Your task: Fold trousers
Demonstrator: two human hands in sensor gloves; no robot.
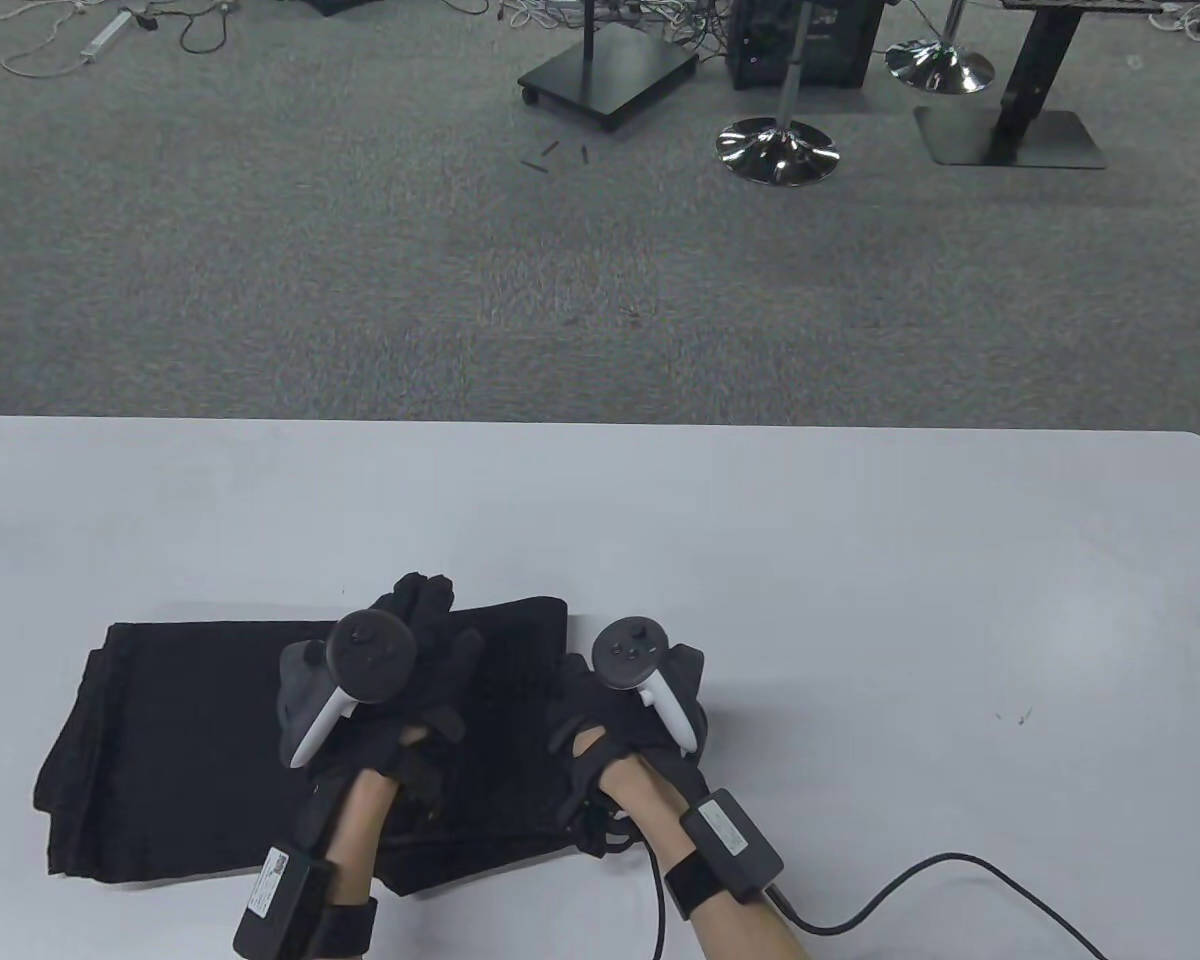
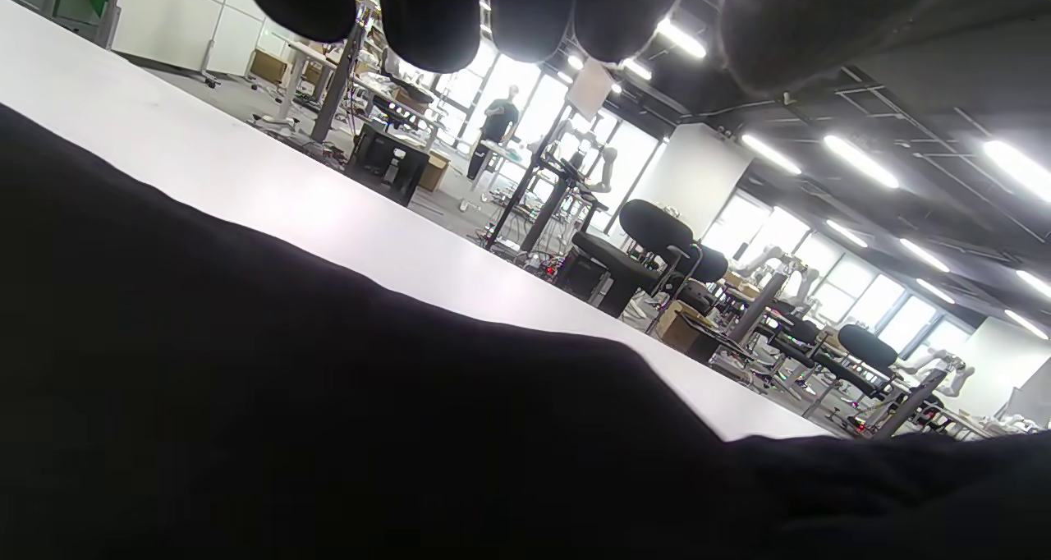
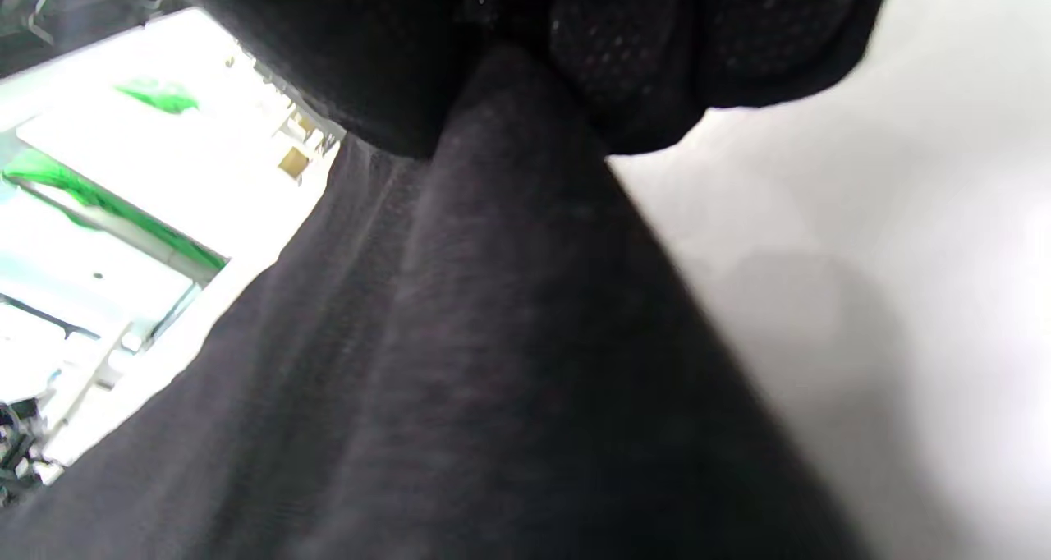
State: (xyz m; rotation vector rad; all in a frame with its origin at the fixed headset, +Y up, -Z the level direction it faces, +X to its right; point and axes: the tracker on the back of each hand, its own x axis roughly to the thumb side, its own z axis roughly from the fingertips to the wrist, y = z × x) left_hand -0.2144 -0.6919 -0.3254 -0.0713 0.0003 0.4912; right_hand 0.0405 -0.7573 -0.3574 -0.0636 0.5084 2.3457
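The black trousers (image 1: 180, 740) lie folded into a flat rectangle at the front left of the white table (image 1: 860, 600). My left hand (image 1: 410, 630) is over their right half with the fingers stretched out. In the left wrist view its fingertips (image 2: 427, 10) hang above the dark cloth (image 2: 328, 429) and hold nothing. My right hand (image 1: 600, 700) is at the trousers' right edge. In the right wrist view its fingers (image 3: 624, 43) pinch a raised fold of the black fabric (image 3: 493, 379) above the table.
A black cable (image 1: 920, 880) runs from my right wrist across the table's front right. The table's far edge borders grey carpet with chair bases (image 1: 775, 150) and stands well beyond.
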